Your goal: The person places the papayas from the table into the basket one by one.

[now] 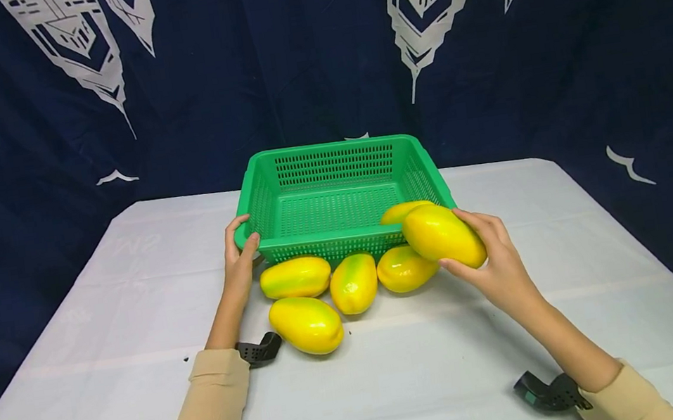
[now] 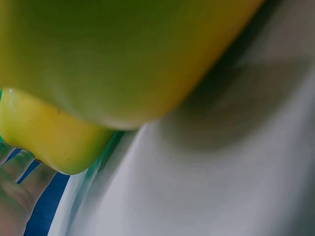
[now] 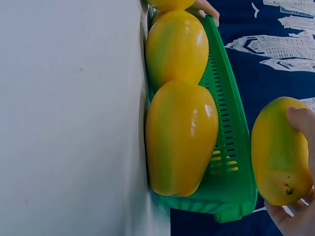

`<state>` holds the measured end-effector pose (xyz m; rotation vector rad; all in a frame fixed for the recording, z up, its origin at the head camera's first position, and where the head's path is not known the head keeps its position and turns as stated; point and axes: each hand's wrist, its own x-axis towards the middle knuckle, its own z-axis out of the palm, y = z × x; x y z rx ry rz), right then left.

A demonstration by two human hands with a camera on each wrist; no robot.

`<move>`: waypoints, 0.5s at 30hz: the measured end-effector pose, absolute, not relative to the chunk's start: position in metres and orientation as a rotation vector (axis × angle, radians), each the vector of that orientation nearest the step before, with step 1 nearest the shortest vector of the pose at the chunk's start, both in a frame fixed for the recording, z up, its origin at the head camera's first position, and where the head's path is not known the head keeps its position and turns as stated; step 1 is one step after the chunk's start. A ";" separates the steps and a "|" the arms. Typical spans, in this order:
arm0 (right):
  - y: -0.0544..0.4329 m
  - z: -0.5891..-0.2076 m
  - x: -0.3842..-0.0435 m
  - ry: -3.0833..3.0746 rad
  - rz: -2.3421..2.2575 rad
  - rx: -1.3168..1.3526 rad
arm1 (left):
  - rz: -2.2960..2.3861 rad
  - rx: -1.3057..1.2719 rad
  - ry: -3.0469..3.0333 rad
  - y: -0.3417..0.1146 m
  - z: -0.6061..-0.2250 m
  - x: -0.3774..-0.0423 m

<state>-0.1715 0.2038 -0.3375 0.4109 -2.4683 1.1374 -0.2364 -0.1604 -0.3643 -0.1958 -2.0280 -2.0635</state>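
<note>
My left hand [image 1: 238, 258] grips the front left corner of a green plastic basket [image 1: 337, 194], thumb and fingers at its rim. In my right hand [image 1: 496, 260] is a yellow papaya [image 1: 444, 236], held between thumb and fingers at the basket's front right corner. The right wrist view shows this papaya [image 3: 279, 152] beside the rim, its green streak and dark end spot facing the camera. Inside the basket, at the front right, lies another papaya [image 1: 403, 210], partly hidden by the held one.
In front of the basket lie several papayas: one on the left [image 1: 296, 278], a middle one [image 1: 354, 283], one on the right [image 1: 407, 269] and a nearer one [image 1: 307, 325]. A white cloth covers the table [image 1: 423, 383]. Behind it hangs a dark blue patterned curtain [image 1: 305, 65].
</note>
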 end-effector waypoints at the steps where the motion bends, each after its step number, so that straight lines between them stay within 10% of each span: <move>1: 0.204 -0.337 -0.172 -2.467 1.141 0.407 | -2.062 -0.193 -2.033 -0.160 -0.363 -0.236; 15: 0.190 -0.328 -0.197 -2.399 1.202 0.354 | -2.039 -0.188 -2.051 -0.160 -0.363 -0.236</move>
